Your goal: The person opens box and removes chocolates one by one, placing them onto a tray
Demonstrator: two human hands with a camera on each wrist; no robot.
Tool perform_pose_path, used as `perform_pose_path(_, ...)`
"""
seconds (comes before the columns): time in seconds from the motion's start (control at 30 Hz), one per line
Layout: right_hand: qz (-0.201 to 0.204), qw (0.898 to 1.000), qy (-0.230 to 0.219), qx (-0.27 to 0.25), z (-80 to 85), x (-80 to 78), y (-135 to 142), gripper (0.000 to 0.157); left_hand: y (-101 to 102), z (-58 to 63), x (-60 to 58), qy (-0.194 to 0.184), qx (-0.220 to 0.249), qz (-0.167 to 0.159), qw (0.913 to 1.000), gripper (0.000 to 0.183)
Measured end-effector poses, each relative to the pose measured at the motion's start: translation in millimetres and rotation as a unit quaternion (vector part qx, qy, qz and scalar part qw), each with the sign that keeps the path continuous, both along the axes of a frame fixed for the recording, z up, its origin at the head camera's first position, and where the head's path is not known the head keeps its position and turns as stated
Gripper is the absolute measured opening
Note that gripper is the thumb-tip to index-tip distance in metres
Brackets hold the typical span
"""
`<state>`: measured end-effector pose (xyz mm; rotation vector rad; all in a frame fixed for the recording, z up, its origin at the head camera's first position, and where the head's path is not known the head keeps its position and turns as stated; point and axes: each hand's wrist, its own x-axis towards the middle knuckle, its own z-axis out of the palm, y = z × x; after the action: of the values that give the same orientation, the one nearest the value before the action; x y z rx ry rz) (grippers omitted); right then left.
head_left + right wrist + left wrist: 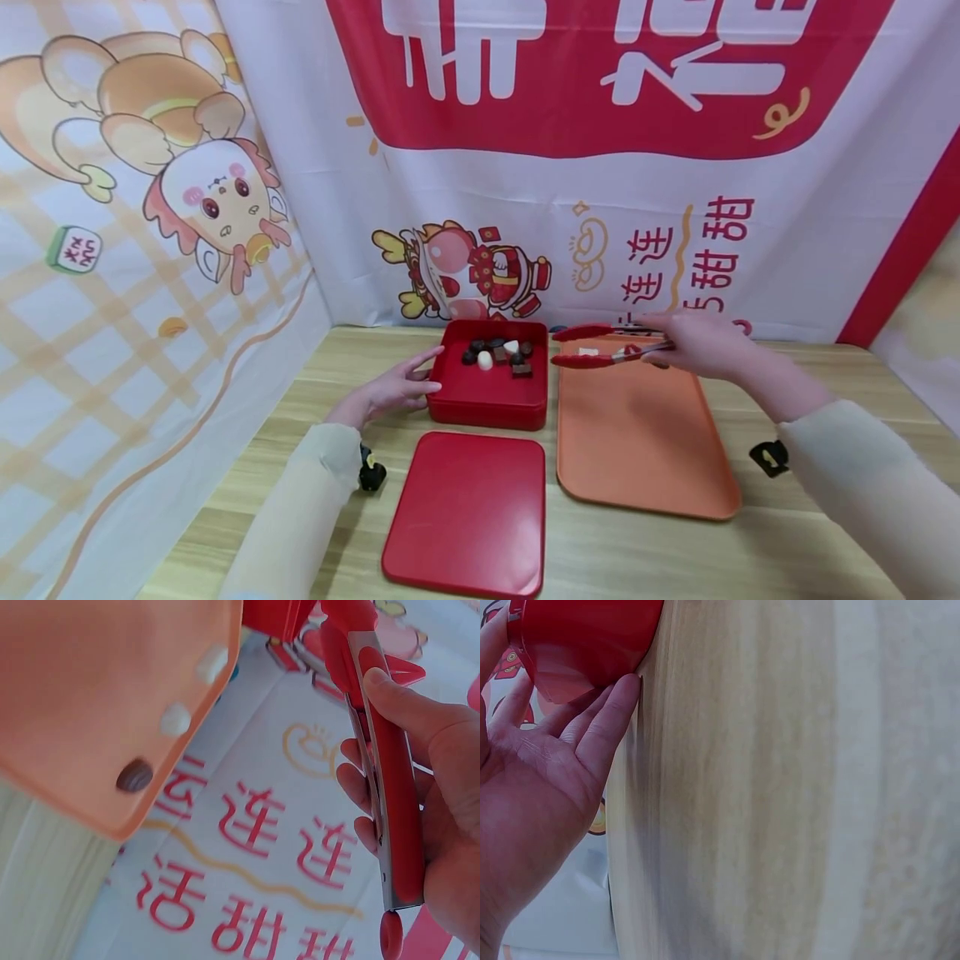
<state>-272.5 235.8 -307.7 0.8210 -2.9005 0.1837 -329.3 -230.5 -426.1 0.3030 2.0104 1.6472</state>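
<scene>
My right hand (701,343) grips a pair of metal tongs (390,780) with red handles and red tips, held above the far end of the orange tray (645,442). The tips stand apart, near the right wall of a square red box (487,414), and no piece shows between them. My left hand (390,387) rests against the box's left side; in the left wrist view its fingers lie nearly straight along the box wall. Several dark and white chocolates (485,360) lie inside the box. On the tray are a brown chocolate (135,775) and two white pieces (175,719).
A flat red lid (468,512) lies on the wooden table (300,400) in front of the box. Printed cloths hang behind and at the left. Small black objects (770,458) show by each wrist.
</scene>
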Motion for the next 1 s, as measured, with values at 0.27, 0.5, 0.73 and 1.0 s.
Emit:
perform_pose_path(0.27,0.048,0.999,0.017,0.003,-4.1,-10.1,-39.9,0.058,-0.5,1.3,0.8,-0.002,0.000,-0.001,1.0000,0.074)
perform_pose_path(0.5,0.083,0.996,0.018,0.037,6.1,-24.1,-65.9,0.057,-0.4,0.4,0.7,-0.003,0.012,-0.005,0.9999,0.077)
perform_pose_path(0.73,0.050,0.996,-0.021,0.066,20.0,-42.2,-88.5,0.055,-0.6,-0.8,0.4,0.002,0.004,-0.001,1.0000,0.077)
perform_pose_path(1.0,0.037,0.994,-0.061,0.079,31.2,-59.8,-110.9,0.052,-2.4,1.0,1.4,0.008,0.005,-0.011,0.9999,0.078)
